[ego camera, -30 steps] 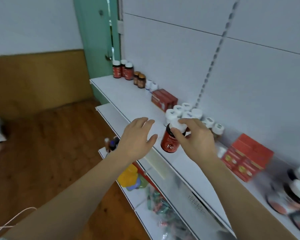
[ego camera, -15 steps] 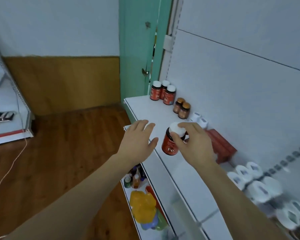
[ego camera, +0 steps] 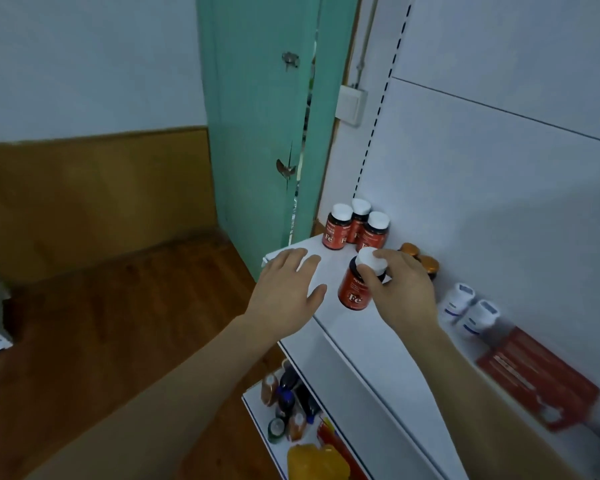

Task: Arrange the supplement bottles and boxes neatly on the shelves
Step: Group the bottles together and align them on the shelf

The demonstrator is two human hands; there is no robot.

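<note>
On the lower shelf (ego camera: 257, 405) near the bottom of the view stand small bottles, blurred. Above it, over the white top shelf (ego camera: 368, 344), the right hand (ego camera: 400, 289) grips the red Fe bottle (ego camera: 355, 289) by its white cap, tilted, while the left hand (ego camera: 286, 292) hovers flat with fingers spread, holding nothing. Beyond, three matching red bottles (ego camera: 355, 226) stand clustered in the far corner by the green door (ego camera: 257, 116).

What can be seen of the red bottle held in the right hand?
The held red bottle is dark-bodied, with a red label reading "Fe" and a white cap. It leans slightly, cap toward the wall. The right hand grips it around the cap and shoulder. It sits low over the top shelf; whether its base touches is unclear.
</note>
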